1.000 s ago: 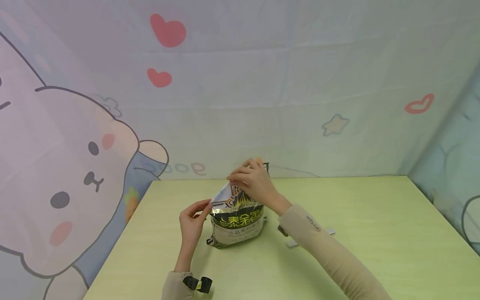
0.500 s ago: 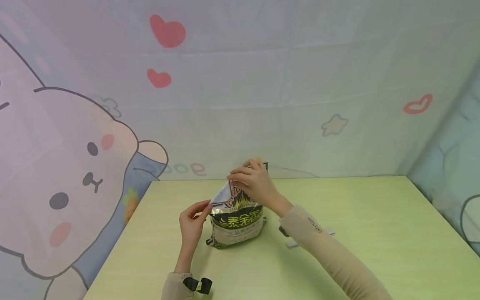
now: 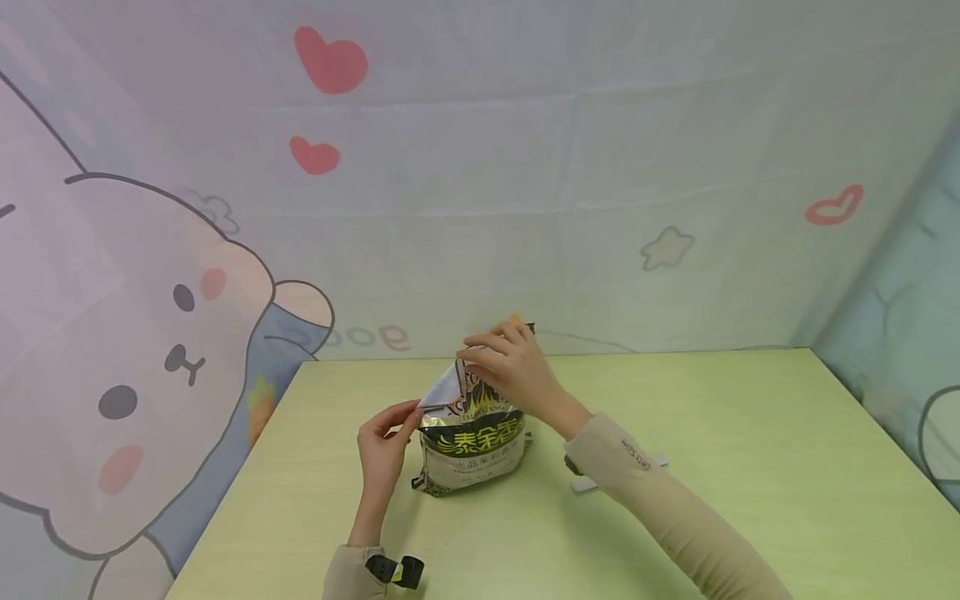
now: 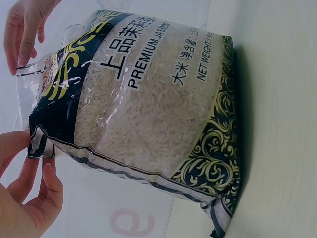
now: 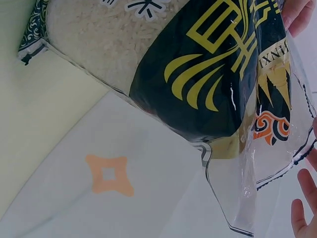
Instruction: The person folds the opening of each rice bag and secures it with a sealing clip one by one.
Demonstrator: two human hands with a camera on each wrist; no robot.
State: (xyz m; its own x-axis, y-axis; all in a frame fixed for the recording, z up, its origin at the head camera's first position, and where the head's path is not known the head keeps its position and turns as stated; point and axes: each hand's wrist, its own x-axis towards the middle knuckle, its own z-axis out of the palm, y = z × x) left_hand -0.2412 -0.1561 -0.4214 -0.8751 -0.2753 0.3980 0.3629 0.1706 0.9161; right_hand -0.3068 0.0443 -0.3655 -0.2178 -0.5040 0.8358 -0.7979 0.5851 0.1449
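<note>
A plastic bag of rice, with a dark band and yellow lettering, stands on the table. My left hand pinches its upper left corner between thumb and fingers. In the left wrist view this left hand grips the dark-edged side seam. My right hand pinches the bag's top edge, where a pale triangular flap is folded over. The right wrist view shows the clear upper plastic loose and creased, with the right hand's fingers at the right edge.
A white strip-shaped object lies on the pale green table, partly hidden by the right sleeve. Behind the table hangs a printed cloth backdrop with hearts and a cartoon animal.
The right hand has shifted slightly to the right, and more of the pale folded flap shows. My left hand keeps its pinch on the corner. The head view has drifted a little.
</note>
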